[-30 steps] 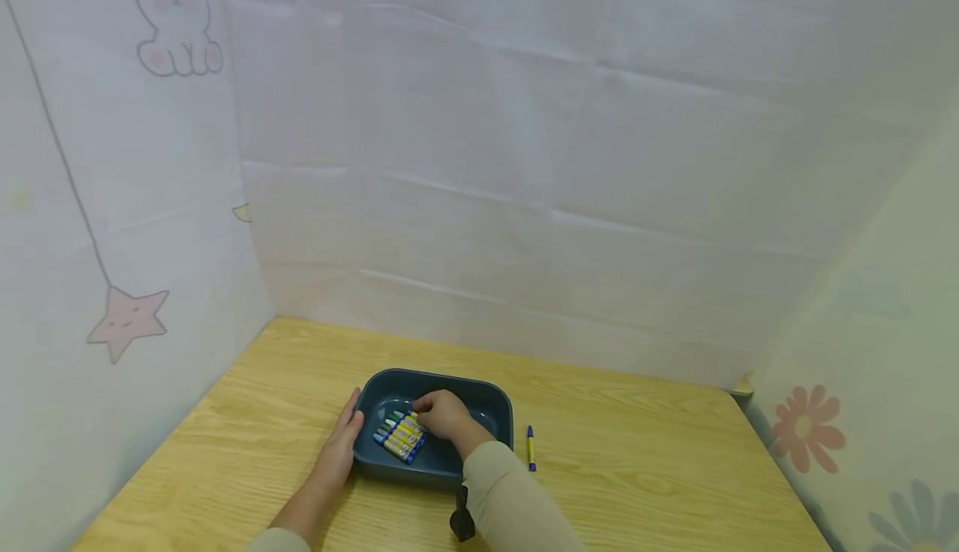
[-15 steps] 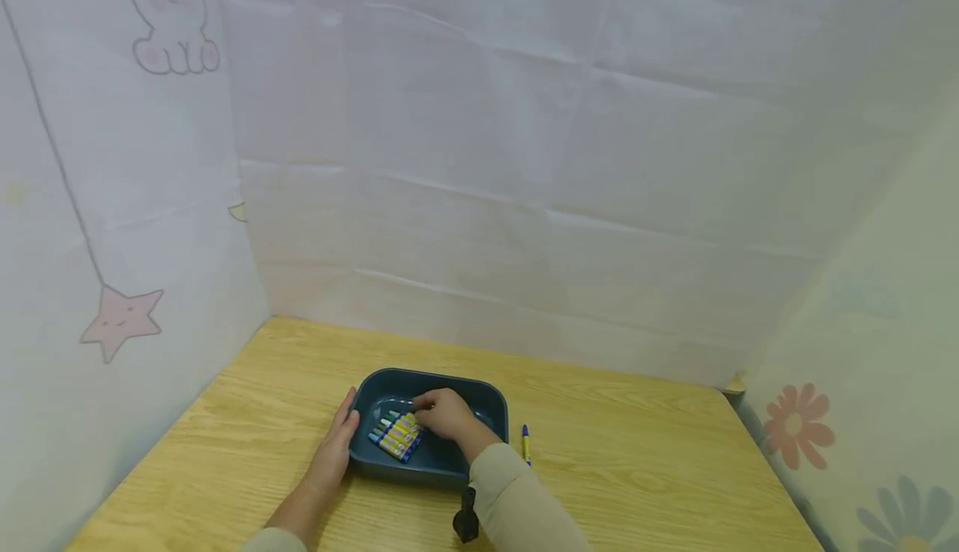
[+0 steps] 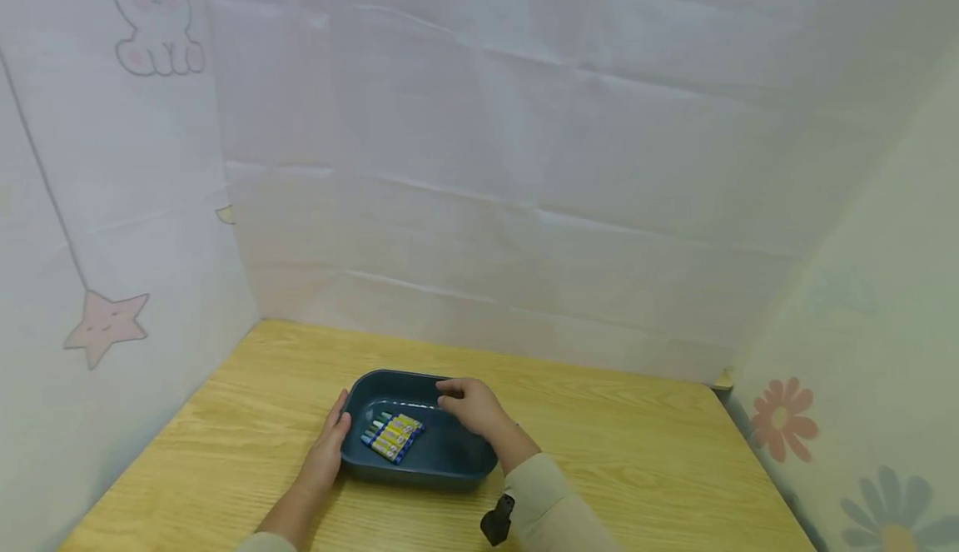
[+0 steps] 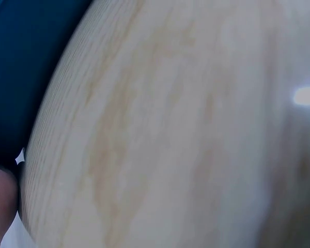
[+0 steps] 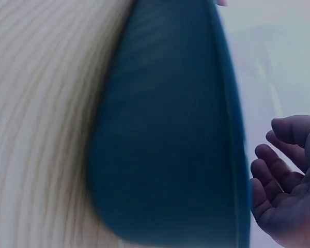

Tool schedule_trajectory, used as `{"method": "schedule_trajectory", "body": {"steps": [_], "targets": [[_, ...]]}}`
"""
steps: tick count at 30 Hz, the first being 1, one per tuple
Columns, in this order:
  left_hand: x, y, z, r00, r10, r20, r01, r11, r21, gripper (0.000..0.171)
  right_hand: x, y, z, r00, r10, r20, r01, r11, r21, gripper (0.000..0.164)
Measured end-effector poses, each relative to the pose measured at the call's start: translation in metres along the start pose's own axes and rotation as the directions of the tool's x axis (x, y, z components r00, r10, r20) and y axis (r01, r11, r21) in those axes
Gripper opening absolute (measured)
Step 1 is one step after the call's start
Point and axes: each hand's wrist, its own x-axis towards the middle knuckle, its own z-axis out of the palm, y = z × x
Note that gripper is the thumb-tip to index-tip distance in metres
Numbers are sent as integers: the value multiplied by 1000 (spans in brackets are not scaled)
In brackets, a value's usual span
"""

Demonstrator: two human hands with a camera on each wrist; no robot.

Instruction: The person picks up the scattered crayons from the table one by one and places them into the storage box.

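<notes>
A dark blue rectangular dish (image 3: pixel 449 452) with rounded corners stands on the wooden table. Several crayons (image 3: pixel 393 435) in yellow and blue wrappers lie side by side in its left half. My left hand (image 3: pixel 327 440) rests against the dish's left side, fingers straight along the outside and thumb at the rim. Over the back right part of the dish is my right hand (image 3: pixel 475 409), fingers loosely bent and holding nothing. In the right wrist view, these fingers (image 5: pixel 279 173) show beyond the dish's rim with nothing between them.
The wooden table (image 3: pixel 637 452) extends to both sides of the dish. A loose crayon to the right of the dish is almost wholly hidden behind the right wrist. Pale printed cloth (image 3: pixel 487 161) hangs round the table's back and sides.
My right hand has drawn away from the crayons, moving right and up over the dish, and its fingers have loosened. The left hand keeps its place at the dish's side.
</notes>
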Motion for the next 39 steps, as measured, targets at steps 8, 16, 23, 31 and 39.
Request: {"method": "schedule_trajectory", "body": {"steps": [8, 16, 23, 31, 39], "targets": [[2, -2, -1, 1000, -25, 0, 25, 1000, 1, 59, -20, 17, -26, 993, 27, -118, -25, 1000, 14, 34], [0, 0, -2, 1000, -20, -4, 20, 1000, -5, 61, -37, 47, -37, 967, 72, -244, -80, 997, -22, 34], [-1, 1, -2, 1000, -21, 16, 21, 1000, 14, 61, -54, 67, -40, 938, 134, -320, -146, 989, -15, 35], [-1, 0, -3, 999, -25, 21, 24, 999, 38, 61, -67, 78, -33, 904, 255, -343, -294, 953, -67, 49], [-1, 0, -2, 999, -17, 32, 17, 1000, 16, 61, -68, 83, -18, 870, 311, -384, -407, 891, -201, 51]]}}
